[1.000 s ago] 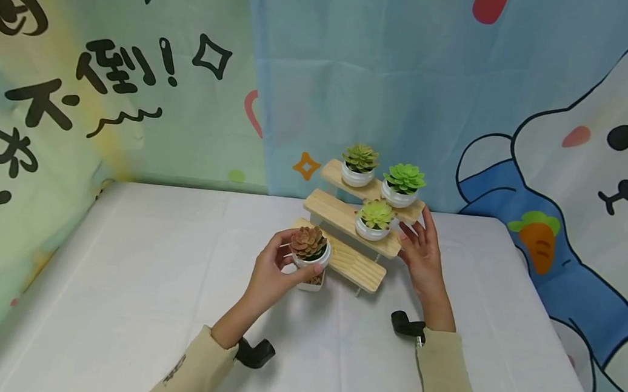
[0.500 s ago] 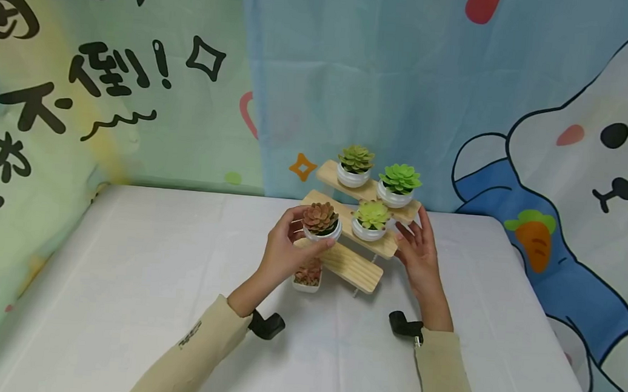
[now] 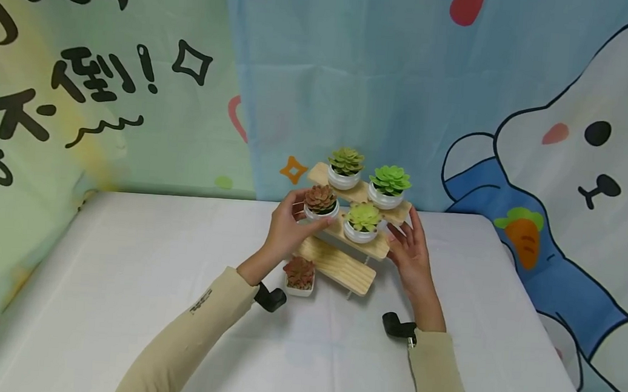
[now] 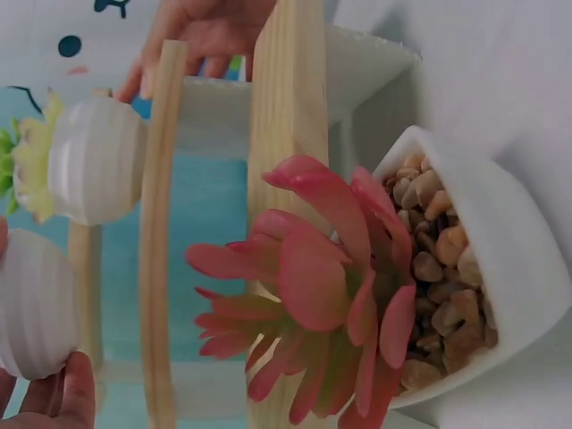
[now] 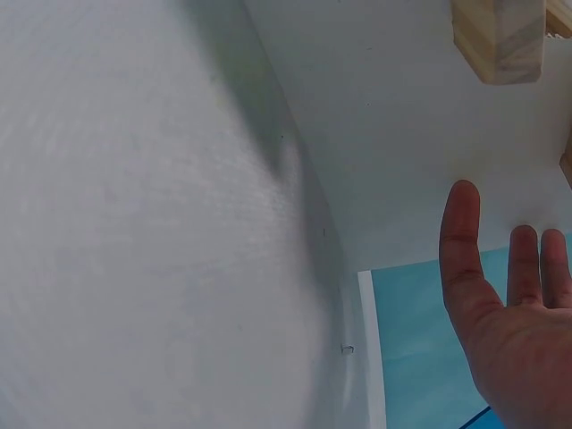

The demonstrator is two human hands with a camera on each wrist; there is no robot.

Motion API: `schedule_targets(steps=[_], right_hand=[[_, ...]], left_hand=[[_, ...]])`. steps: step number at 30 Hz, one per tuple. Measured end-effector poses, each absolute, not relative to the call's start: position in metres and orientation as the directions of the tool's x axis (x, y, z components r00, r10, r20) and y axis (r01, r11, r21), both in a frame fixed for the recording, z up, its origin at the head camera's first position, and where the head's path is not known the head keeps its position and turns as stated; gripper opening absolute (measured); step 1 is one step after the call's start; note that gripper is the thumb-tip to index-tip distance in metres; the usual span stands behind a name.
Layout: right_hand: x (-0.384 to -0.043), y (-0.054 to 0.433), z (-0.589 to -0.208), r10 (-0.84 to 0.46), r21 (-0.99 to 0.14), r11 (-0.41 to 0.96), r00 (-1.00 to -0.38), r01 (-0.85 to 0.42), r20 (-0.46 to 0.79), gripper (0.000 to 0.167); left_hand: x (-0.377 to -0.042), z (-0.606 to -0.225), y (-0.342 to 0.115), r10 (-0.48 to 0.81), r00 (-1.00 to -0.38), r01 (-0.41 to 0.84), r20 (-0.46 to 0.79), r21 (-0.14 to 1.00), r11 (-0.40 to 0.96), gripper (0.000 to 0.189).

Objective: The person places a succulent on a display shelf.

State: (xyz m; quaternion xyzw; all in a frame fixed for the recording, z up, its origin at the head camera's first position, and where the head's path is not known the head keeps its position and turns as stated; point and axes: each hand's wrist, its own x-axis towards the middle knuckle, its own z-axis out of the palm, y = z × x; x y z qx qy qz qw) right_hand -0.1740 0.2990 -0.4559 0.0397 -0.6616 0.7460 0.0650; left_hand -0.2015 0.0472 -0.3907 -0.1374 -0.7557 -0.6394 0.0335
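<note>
My left hand [image 3: 286,223] grips the white pot of a reddish-brown succulent [image 3: 320,200]. In the left wrist view that white pot [image 4: 34,304] is a small gap above the middle tier. The three-tier wooden plant stand [image 3: 342,266] stands at an angle on the table. A yellow-green succulent [image 3: 363,216] sits on its middle tier. On the top tier are a dark green succulent [image 3: 346,162] and a bright green one [image 3: 390,181]. My right hand [image 3: 411,257] is at the stand's right end; its fingers look straight against the white side panel [image 5: 393,161].
A pinkish-red succulent in a square white pot [image 3: 300,276] with pebbles stands on the table, by the front left of the stand. White cloth [image 3: 120,304] covers the table. A printed curtain [image 3: 366,72] hangs close behind the stand.
My left hand has carried the reddish-brown succulent back, from above the square pot to over the left part of the middle tier. The right hand stays at the stand's right end.
</note>
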Motion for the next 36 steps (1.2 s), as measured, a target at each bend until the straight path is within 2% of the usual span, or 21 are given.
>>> schedule_targets(steps=[16, 32, 36], right_hand=[[-0.174, 0.298, -0.454, 0.033, -0.979, -0.127, -0.987, -0.160, 0.157, 0.073], [-0.173, 0.299, -0.453, 0.033, -0.979, -0.120, -0.987, -0.162, 0.159, 0.072], [-0.171, 0.299, -0.452, 0.038, -0.982, -0.114, -0.988, -0.152, 0.149, 0.072]], left_hand=[[-0.219, -0.397, 0.057, 0.244, -0.959, 0.203, 0.143, 0.948, 0.243, 0.068], [-0.223, -0.396, 0.061, 0.289, -0.946, 0.226, 0.149, 0.941, 0.252, 0.068], [-0.222, -0.396, 0.061, 0.304, -0.940, 0.224, 0.152, 0.950, 0.217, 0.070]])
